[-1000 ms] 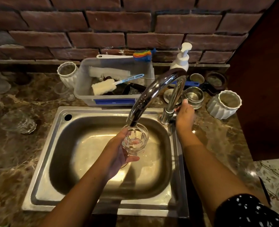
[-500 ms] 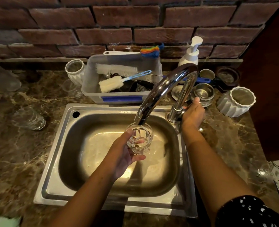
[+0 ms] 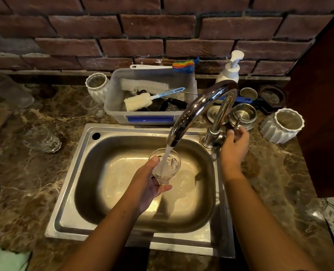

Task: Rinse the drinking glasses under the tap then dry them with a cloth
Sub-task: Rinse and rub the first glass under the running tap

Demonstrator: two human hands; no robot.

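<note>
My left hand [image 3: 148, 182] grips a clear drinking glass [image 3: 167, 167] upright over the steel sink [image 3: 68, 218]. Water streams from the chrome tap [image 3: 193, 112] straight into the glass. My right hand [image 3: 233, 145] is closed on the tap's lever at the base of the spout. Two more clear glasses rest on the marble counter to the left, one lying near the sink [image 3: 41, 139] and one standing by the tub [image 3: 92, 106]. A pale green cloth [image 3: 5, 259] shows at the bottom left corner.
A grey plastic tub [image 3: 152, 118] with bottle brushes stands behind the sink. White ribbed pots [image 3: 281, 125] [image 3: 96, 87], steel cups [image 3: 243, 114] and a soap pump [image 3: 229, 71] line the brick wall. A dark cabinet side rises at the right.
Water now runs from the tap into the glass; before, none was flowing. My right hand has turned the lever. The view has shifted slightly left.
</note>
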